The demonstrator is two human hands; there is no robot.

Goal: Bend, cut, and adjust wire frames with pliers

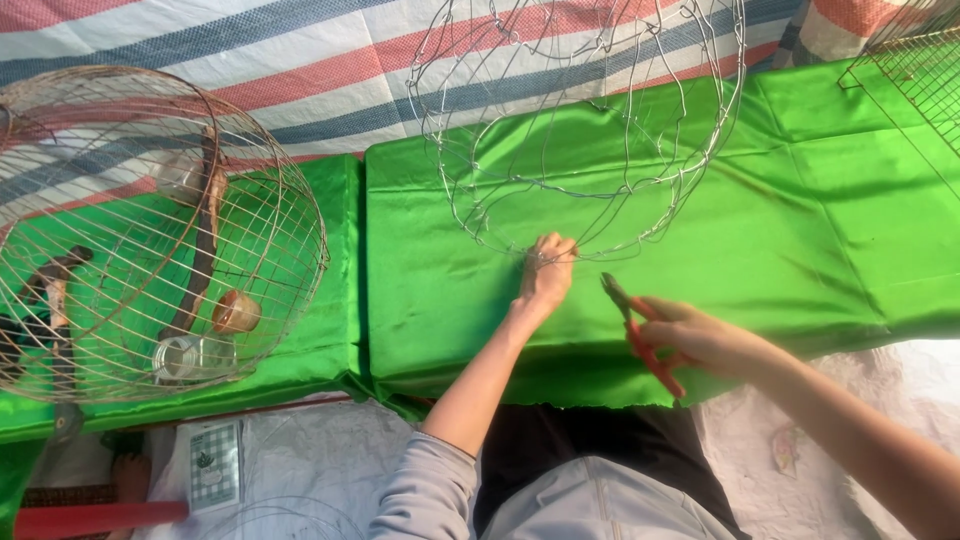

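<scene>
A bare wire frame (pixel 580 130), shaped like an unfinished round cage, stands on the green satin cloth (pixel 800 220). My left hand (pixel 547 270) pinches the frame's lower rim at its near edge. Just to the right, my right hand (pixel 700 338) holds red-handled pliers (pixel 640 335), their dark jaws pointing up and left toward the rim, a short way from the wire.
A finished domed wire birdcage (pixel 150 230) with a perch and small cups stands at the left on another green cloth. A flat wire grid (pixel 915 70) lies at the top right. Behind is a striped tarp (pixel 300 60). A small checked packet (pixel 213 465) lies on the floor.
</scene>
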